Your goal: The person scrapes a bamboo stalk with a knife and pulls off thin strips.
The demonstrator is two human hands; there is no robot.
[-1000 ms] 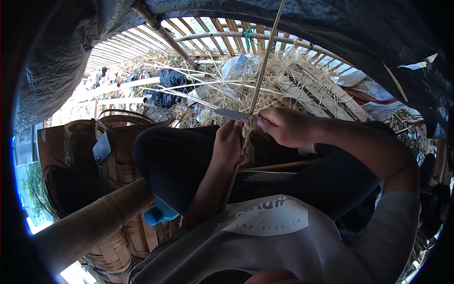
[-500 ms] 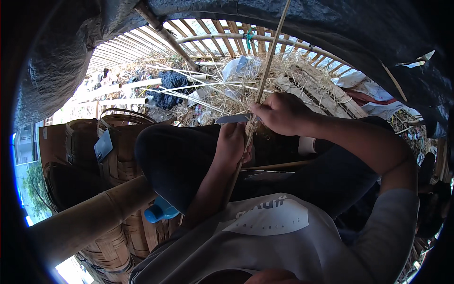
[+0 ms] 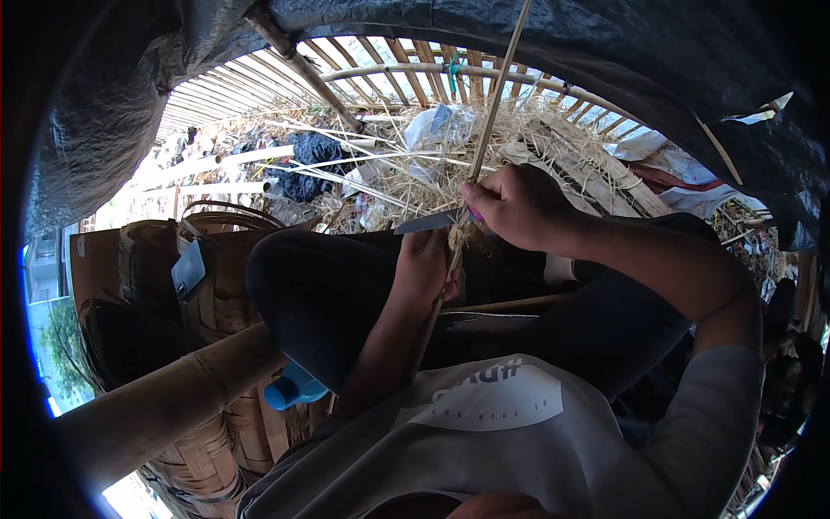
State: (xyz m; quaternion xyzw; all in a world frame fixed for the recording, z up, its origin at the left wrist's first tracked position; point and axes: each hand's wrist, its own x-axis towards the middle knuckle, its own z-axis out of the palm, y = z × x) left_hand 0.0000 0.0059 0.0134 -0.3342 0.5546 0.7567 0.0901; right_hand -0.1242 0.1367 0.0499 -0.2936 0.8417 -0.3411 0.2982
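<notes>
My right hand (image 3: pixel 519 203) is closed around a knife, with a bit of its pink handle showing by the fingers. The knife's blade (image 3: pixel 425 222) points left and crosses a long, thin bamboo strip (image 3: pixel 494 104). Curled shavings (image 3: pixel 460 235) cluster on the strip right at the blade. Below the blade my left hand (image 3: pixel 424 264) grips the strip, its thumb up near the cutting edge. From there the strip slants from beside my left forearm up past my right hand to the top of the view.
At left lie woven bamboo baskets (image 3: pixel 229 415), a thick bamboo pole (image 3: pixel 164 398), a phone (image 3: pixel 188 268) and a blue bottle (image 3: pixel 294 387). Ahead, straw shavings (image 3: pixel 553 143) and litter cover the ground before a slatted bamboo fence (image 3: pixel 415 73). Dark plastic sheeting (image 3: pixel 605 43) hangs overhead.
The knife has tilted, its handle end slightly lower and its blade shifted down a little. My right hand has turned slightly, so the pink handle shows. My left hand stays nearly still.
</notes>
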